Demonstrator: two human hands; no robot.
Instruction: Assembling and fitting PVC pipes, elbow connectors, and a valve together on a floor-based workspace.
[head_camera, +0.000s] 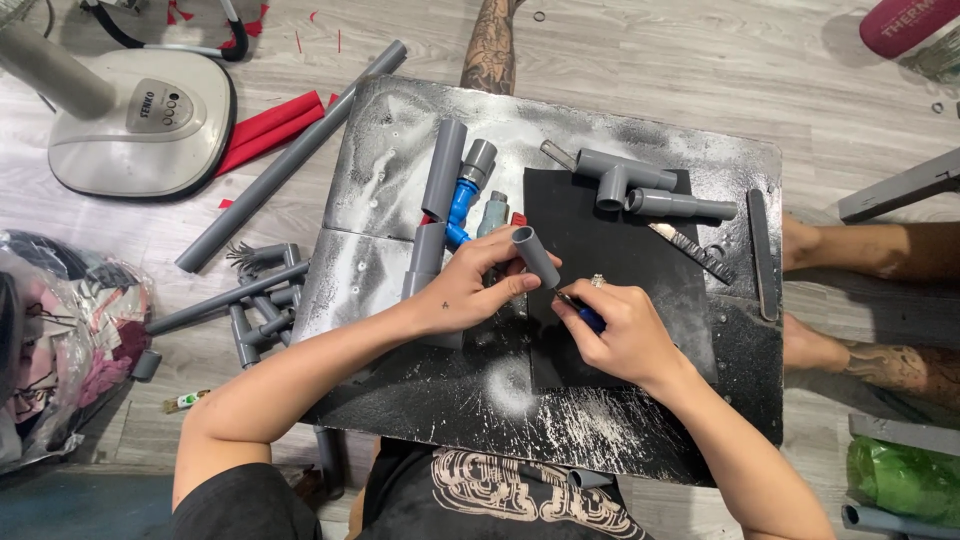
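left fingers: wrapped round a short grey pipe piece (536, 256), held tilted, open end up and away from the body; left hand (468, 290) rested on the table (560, 420).
right fingers: closed on a small blue-handled tool (588, 316), tip seemingly set against the pipe's lower end; tool kind cannot be told. right hand (625, 330) just beside the left, thumbs nearly touching.
pipe position: held above the black mat (640, 270), near the middle of the table, not laid down.
step in hand (judged): lower rim of the pipe being trimmed or scraped.
doing it well: pipe to be gripped firm and turned slowly; tool to be kept shallow, strokes directed away from the left thumb.
nearby: grey tee fitting with stubs (625, 185) and flat file (692, 250) further back on the mat; blue-and-grey fitting assembly (462, 195) left of it.
floor: long grey pipe (290, 160), fan base (140, 120), pipe offcuts (255, 310).
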